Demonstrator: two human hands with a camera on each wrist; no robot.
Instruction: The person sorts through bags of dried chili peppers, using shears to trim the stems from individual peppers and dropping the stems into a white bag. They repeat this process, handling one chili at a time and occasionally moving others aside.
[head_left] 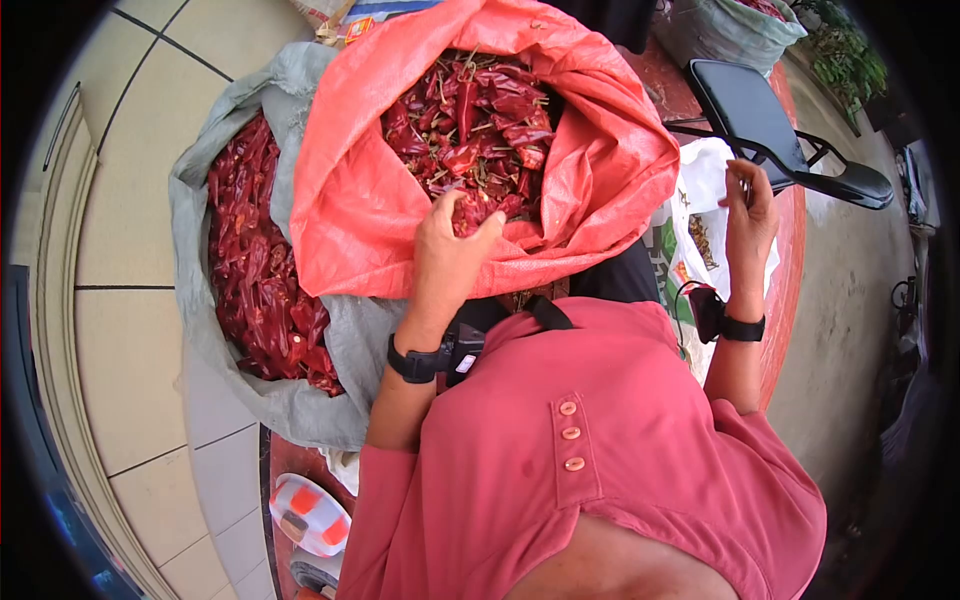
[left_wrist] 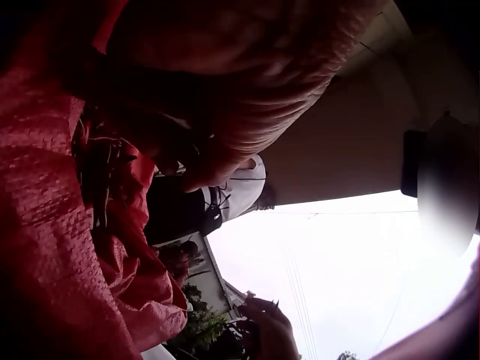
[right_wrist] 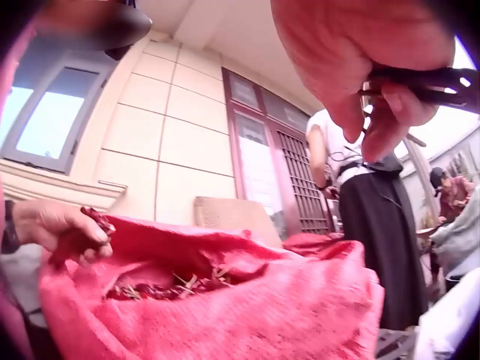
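An open red woven sack (head_left: 350, 200) full of dried red chilies (head_left: 470, 110) lies before me. My left hand (head_left: 445, 260) is at its near rim, fingers curled round a dried chili (right_wrist: 99, 219) in the right wrist view. Off to the right, my right hand (head_left: 752, 215) is raised over a white bag (head_left: 713, 160) with stem-like bits inside. Its fingers pinch a dark, slender, scissors-like tool (right_wrist: 450, 88), mostly covered by the hand. In the left wrist view the left palm (left_wrist: 262, 97) is close and dark, hiding what it holds.
Left of the red sack stands a grey sack (head_left: 190, 200) of more dried chilies (head_left: 260, 270). A black chair (head_left: 745, 100) and another filled sack (head_left: 735, 35) are at the far right. A patterned bowl (head_left: 325, 520) sits at lower left. A person (right_wrist: 382, 225) stands beyond the sack.
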